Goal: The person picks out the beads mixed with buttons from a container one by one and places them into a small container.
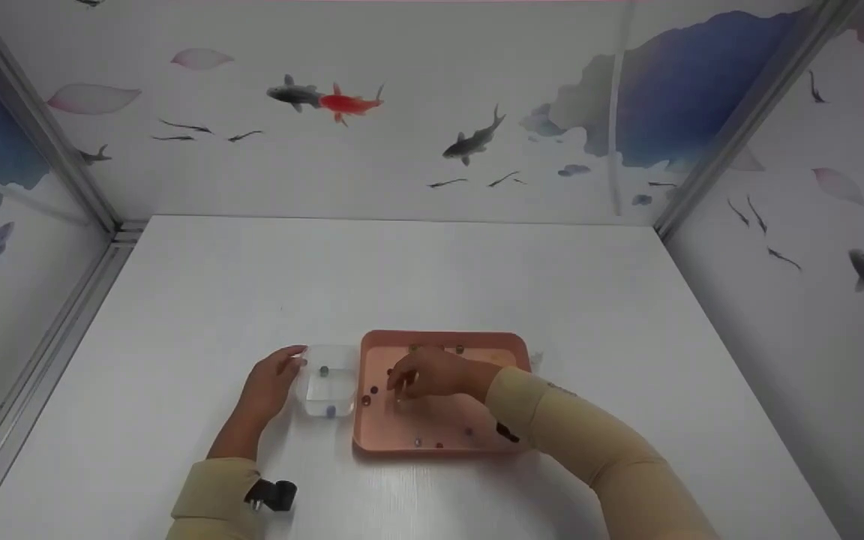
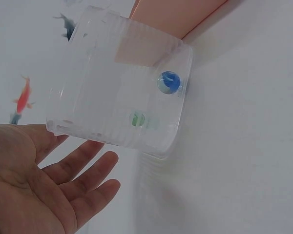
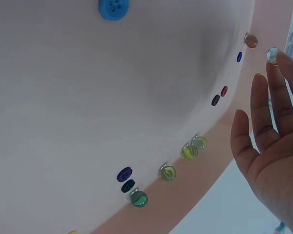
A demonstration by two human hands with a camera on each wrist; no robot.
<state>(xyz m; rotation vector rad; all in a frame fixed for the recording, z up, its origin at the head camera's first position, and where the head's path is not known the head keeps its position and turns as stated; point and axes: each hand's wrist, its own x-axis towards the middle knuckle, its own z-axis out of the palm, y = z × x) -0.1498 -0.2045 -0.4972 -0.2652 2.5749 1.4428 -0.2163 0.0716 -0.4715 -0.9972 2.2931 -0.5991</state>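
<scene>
Three walls (image 1: 402,45) printed with fish and petals, cut off by the edges of the head view, stand round one white table (image 1: 214,292). On it lies one salmon-pink tray (image 1: 443,452), partly covered by the right arm. Just beside it, to the person's left, stands one clear plastic container (image 2: 107,87) with two marbles inside: a blue-and-white marble (image 2: 169,82) and a green-streaked marble (image 2: 136,118). Two beige sleeves (image 1: 589,442) run out of the frame. The left hand (image 1: 268,381) is at the container's outer wall, its fingers apart and lightly bent; its thumb is hard to make out from the wrist view. The right hand (image 1: 433,373), over the tray, pinches one clear marble (image 3: 273,54) between thumb and fingertip. In the right wrist view five marbles lie in the tray: one orange marble (image 3: 251,41), three yellow-green marbles (image 3: 167,172) and one green marble (image 3: 138,199). Six buttons lie there too: a large blue button (image 3: 113,7), cut off at the top, and five small buttons (image 3: 124,174), blue, red, purple and two dark. A yellow scrap (image 3: 72,232) at the bottom edge is too cropped to identify.
</scene>
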